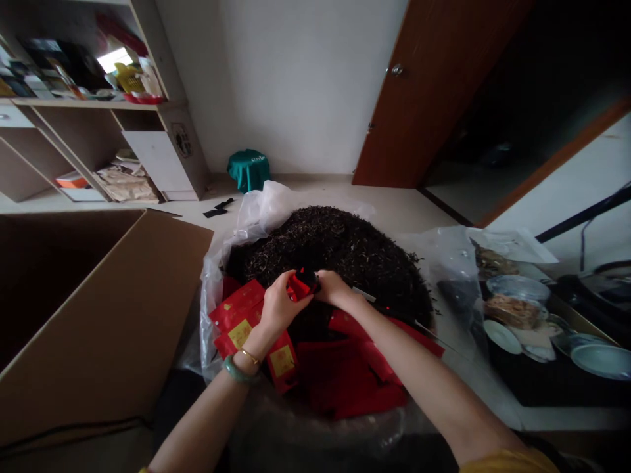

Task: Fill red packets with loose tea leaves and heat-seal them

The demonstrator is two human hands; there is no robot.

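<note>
My left hand (279,305) and my right hand (332,289) meet over a big heap of dark loose tea leaves (340,253) lying in a clear plastic bag (261,210). Both hands pinch one small red packet (302,284) between them, its mouth facing the heap. My left wrist wears a green bangle and a thin gold bracelet. Several red packets with gold labels (241,322) lie in front of the heap under my left hand, and plain red ones (350,381) lie below my right forearm.
A large open cardboard box (98,328) stands at the left. To the right is a tray with plates, bowls and plastic-wrapped items (517,322). Behind are shelves (89,105), a green bundle (249,169) on the floor, and a brown door (428,92).
</note>
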